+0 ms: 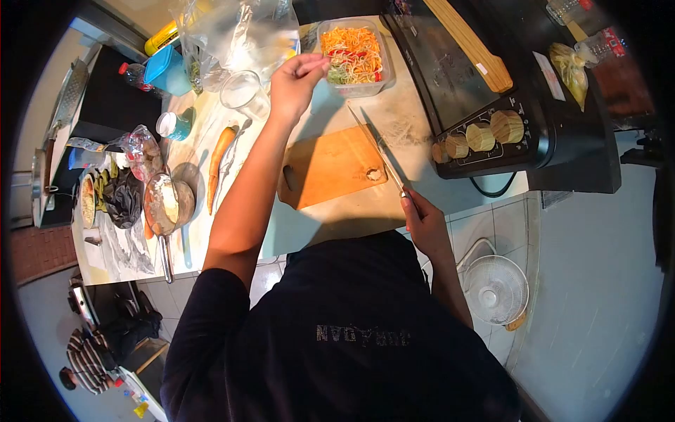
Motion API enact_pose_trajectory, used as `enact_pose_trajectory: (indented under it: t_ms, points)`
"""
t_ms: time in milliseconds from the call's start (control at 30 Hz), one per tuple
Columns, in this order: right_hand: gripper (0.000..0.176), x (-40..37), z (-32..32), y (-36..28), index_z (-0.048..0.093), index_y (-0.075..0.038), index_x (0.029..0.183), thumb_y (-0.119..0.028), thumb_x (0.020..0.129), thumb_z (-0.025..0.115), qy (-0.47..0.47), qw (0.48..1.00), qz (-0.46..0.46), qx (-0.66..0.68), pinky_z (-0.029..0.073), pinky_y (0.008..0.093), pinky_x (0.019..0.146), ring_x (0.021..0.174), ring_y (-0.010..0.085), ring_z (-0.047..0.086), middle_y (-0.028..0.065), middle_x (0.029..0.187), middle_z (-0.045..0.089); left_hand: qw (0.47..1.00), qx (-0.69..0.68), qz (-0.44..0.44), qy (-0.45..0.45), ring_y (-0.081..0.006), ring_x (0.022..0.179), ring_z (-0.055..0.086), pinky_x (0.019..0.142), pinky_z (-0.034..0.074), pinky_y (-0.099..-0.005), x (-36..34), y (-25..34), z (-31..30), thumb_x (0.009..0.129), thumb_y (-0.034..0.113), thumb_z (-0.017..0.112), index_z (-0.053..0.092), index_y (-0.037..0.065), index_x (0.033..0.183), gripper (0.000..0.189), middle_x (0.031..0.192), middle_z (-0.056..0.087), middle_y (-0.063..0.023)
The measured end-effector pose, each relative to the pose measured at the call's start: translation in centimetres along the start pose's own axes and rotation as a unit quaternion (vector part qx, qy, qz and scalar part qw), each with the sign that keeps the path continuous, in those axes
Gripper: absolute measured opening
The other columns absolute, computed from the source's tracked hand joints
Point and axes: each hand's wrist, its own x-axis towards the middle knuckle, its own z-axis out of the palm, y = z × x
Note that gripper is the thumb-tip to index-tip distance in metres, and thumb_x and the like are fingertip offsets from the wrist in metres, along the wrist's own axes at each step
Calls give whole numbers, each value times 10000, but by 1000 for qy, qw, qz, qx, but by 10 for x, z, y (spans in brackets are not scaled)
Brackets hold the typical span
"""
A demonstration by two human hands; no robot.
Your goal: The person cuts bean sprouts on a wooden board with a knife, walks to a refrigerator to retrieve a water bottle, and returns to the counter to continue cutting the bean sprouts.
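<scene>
My left hand (301,79) is over the left rim of a clear plastic container (358,90). Its fingertips are pinched together, and whatever they hold is too small to make out. Inside the container lie orange shreds (349,39), with red strips and some pale green shreds. My right hand (424,224) grips a knife (377,149) by its handle, the blade pointing away from me along the right side of a wooden cutting board (327,169). A small pale round patch (375,174) shows near the board's right edge.
Left of the board are a whole carrot (219,165), a clear jar (245,95), a strainer (163,207) and a lidded tub (176,125). A plastic bag (239,35) is at the back. An oven with wooden knobs (481,136) borders the right; a white fan (495,290) stands below.
</scene>
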Motion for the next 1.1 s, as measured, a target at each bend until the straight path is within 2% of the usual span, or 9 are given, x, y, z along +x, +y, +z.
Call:
enact_pose_trajectory:
  t_ms: [67, 167, 433, 567, 633, 667, 733, 867, 1100]
  points:
    - [406, 0, 0, -2, 638, -30, 1257, -327, 985, 594, 0, 1000, 4, 2, 428, 264, 536, 551, 71, 526, 25, 620, 580, 992, 111, 49, -30, -141, 1030, 647, 923, 495, -259, 21, -10, -1, 939, 73, 660, 575, -21, 1304, 387, 1214, 679, -100]
    - [401, -6, -2, -3, 634, -32, 1265, -317, 985, 596, 0, 1000, 15, 9, 430, 262, 539, 559, 68, 523, 15, 635, 577, 978, 188, 51, -78, -148, 1054, 632, 933, 489, -270, 23, -1, -8, 949, 84, 650, 567, 0, 1331, 400, 1262, 653, -91]
    - [394, -2, 0, 2, 632, -39, 1275, -309, 992, 590, -8, 1000, 10, 28, 422, 248, 539, 557, 63, 503, -12, 662, 561, 979, 158, -43, -120, -111, 946, 630, 845, 508, -281, -48, -6, -81, 977, 102, 613, 622, 12, 1232, 271, 1100, 685, -49]
    - [395, 3, 4, 1, 632, -39, 1275, -309, 989, 592, -29, 999, 12, 25, 422, 246, 540, 560, 61, 502, -12, 661, 558, 930, 343, -80, -108, -145, 889, 639, 803, 508, -308, -107, -1, -107, 953, 80, 617, 628, 29, 1230, 282, 1046, 692, -76]
    - [394, 7, 6, -3, 633, -39, 1274, -307, 988, 592, -39, 999, 13, 24, 422, 247, 540, 560, 61, 502, -12, 661, 558, 885, 461, -33, -55, -197, 865, 640, 790, 503, -326, -132, -18, -126, 904, 42, 628, 647, 34, 1199, 296, 1009, 687, -108]
    - [392, 7, 7, -6, 632, -42, 1275, -305, 987, 592, -44, 999, 12, 15, 423, 247, 540, 560, 61, 502, -12, 661, 558, 885, 462, -35, -52, -197, 865, 640, 790, 503, -326, -142, -22, -134, 904, 42, 628, 647, 34, 1199, 296, 1009, 687, -108]
    - [391, 9, 10, -11, 632, -44, 1277, -302, 986, 592, -53, 999, 12, 3, 424, 248, 540, 560, 61, 503, -12, 661, 558, 860, 505, 67, 30, -277, 869, 634, 787, 515, -359, -159, -23, -142, 866, 39, 626, 672, 35, 1117, 255, 962, 669, -136]
    - [387, 10, 15, -15, 631, -61, 1285, -297, 980, 598, -71, 997, 19, -3, 429, 253, 545, 564, 62, 507, -13, 661, 556, 892, 441, 3, 100, -275, 883, 633, 802, 510, -367, -176, -12, -146, 851, 35, 637, 676, 41, 1102, 254, 994, 671, -140]
    - [390, 12, 19, -21, 624, -72, 1300, -294, 980, 598, -89, 996, 17, -13, 435, 254, 555, 575, 62, 510, -20, 660, 540, 874, 481, -7, 74, -298, 885, 626, 807, 495, -388, -185, -25, -141, 795, 158, 758, 704, 43, 965, 212, 974, 672, -117]
